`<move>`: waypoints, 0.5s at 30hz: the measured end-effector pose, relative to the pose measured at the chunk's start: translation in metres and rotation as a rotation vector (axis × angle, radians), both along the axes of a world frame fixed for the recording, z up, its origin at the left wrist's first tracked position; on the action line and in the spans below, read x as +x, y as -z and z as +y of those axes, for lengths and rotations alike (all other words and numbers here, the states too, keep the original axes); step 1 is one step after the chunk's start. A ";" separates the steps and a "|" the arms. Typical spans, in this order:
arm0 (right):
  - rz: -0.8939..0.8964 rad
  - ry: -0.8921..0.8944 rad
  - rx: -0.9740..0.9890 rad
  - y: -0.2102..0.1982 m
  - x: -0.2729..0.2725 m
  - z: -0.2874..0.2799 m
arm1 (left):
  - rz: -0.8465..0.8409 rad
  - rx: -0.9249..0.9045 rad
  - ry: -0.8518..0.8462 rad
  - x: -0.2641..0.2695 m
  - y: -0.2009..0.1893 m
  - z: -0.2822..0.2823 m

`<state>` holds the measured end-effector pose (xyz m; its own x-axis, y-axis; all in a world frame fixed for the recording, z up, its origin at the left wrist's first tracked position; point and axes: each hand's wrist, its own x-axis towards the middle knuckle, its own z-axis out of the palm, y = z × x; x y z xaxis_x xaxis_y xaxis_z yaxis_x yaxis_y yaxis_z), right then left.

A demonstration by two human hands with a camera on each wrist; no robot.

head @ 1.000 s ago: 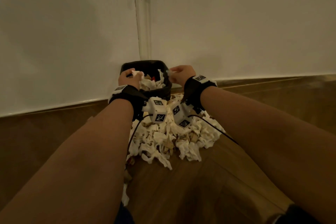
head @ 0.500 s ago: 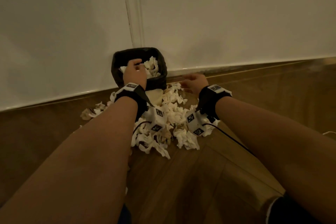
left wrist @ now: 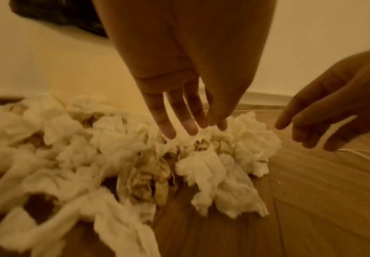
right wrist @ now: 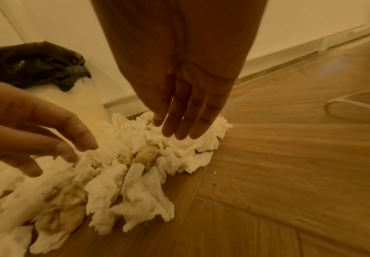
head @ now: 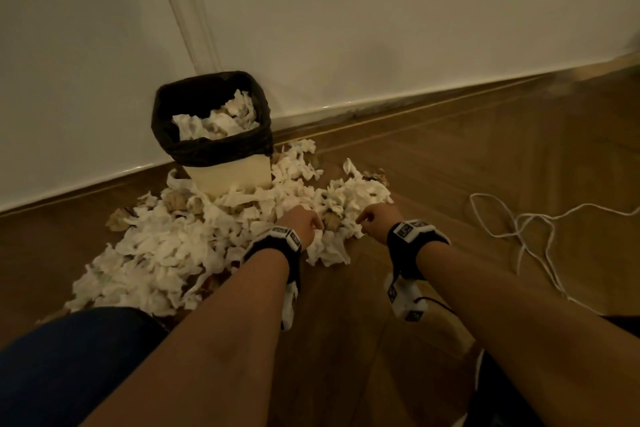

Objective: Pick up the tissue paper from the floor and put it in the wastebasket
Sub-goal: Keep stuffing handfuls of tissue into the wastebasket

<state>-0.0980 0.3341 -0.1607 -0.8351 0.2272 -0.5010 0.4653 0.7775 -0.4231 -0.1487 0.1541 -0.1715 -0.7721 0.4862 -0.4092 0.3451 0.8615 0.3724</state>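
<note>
wastebasket (left wrist: 56, 15) cut off by top edge, tissue paper (left wrist: 36, 135) blurred

I reached both bare forearms forward and down, each wrist banded with a black strap, my left hand (head: 300, 222) and my right hand (head: 377, 221) side by side and apart, palms down, fingers (left wrist: 168, 120) extended and loosely spread, holding nothing, thumbs turned toward each other.
</note>
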 end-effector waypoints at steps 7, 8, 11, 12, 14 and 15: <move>0.013 -0.032 0.008 0.033 0.011 -0.004 | -0.025 -0.123 0.089 0.015 0.039 0.007; 0.026 -0.031 -0.003 0.036 0.011 -0.005 | -0.043 -0.160 0.120 0.018 0.043 0.008; 0.061 -0.034 -0.037 0.043 0.011 -0.006 | -0.056 -0.211 0.172 0.029 0.054 0.007; 0.064 -0.030 -0.043 0.044 0.012 -0.006 | -0.058 -0.202 0.166 0.031 0.057 0.006; 0.077 -0.021 -0.045 0.046 0.014 -0.005 | -0.055 -0.240 0.183 0.036 0.060 0.003; 0.084 -0.016 -0.042 0.047 0.015 -0.005 | -0.065 -0.268 0.190 0.039 0.060 0.003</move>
